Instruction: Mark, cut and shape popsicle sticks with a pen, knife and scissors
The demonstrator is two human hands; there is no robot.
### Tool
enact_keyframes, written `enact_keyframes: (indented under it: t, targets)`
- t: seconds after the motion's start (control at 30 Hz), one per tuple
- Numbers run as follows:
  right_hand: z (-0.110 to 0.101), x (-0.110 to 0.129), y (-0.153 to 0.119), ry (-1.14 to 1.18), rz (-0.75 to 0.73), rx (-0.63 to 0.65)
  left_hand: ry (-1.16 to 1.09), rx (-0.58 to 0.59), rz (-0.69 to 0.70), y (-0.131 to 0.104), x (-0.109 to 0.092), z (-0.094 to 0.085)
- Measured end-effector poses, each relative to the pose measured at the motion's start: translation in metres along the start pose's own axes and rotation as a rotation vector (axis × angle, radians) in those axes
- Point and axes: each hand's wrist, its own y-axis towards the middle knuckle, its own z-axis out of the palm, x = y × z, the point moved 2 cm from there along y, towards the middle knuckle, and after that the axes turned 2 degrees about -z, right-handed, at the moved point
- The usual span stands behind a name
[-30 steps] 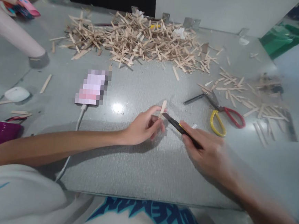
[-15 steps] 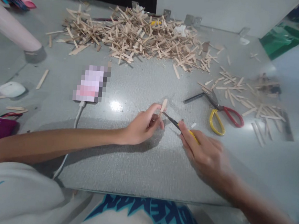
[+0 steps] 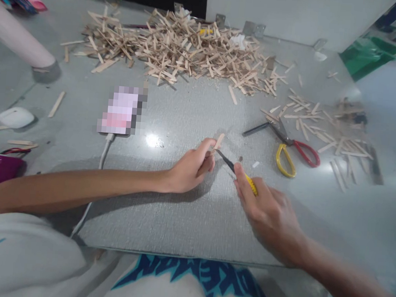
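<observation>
My left hand [image 3: 193, 166] pinches a short, flat wooden stick [image 3: 220, 141] between thumb and fingers, its upper end sticking out above them. A slim black-tipped tool with a yellow handle [image 3: 230, 164] is gripped in my right hand [image 3: 265, 204], the thumb along its top. Its thin tip meets the stick close to my left fingertips; whether it touches the wood I cannot tell. Most of the handle is hidden in my palm. Right of the hands lie scissors [image 3: 286, 139] with one yellow and one red handle loop. A small pale chip [image 3: 255, 164] rests near my right thumb.
A large heap of wooden stick pieces [image 3: 178, 46] spreads along the back. More loose sticks [image 3: 339, 141] lie at the right. A blurred-out phone [image 3: 120, 108] with a white cable [image 3: 104, 152], a white mouse [image 3: 16, 117] and a green bin [image 3: 368, 56] surround the work area.
The wooden stick has tilted to the right, and my left fingers have curled closer around it. My right hand has shifted slightly left and down with the tool.
</observation>
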Motion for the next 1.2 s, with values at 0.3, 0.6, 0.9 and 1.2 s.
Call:
enact_keyframes:
  t: [0.3,0.6,0.9,1.2]
  targets:
    - [0.002,-0.001,0.002,0.146,0.054,0.062,0.056,-0.007,0.001,0.001,0.001,0.002]
    - [0.003,-0.004,0.008,0.159,0.050,0.041,0.092,-0.007,0.017,0.003,0.003,0.003]
    - [0.005,-0.006,0.009,0.314,0.143,-0.022,0.153,-0.004,0.023,0.004,0.004,0.004]
    - [0.006,-0.007,0.011,0.600,0.297,-0.018,0.158,-0.028,0.013,0.004,0.005,0.005]
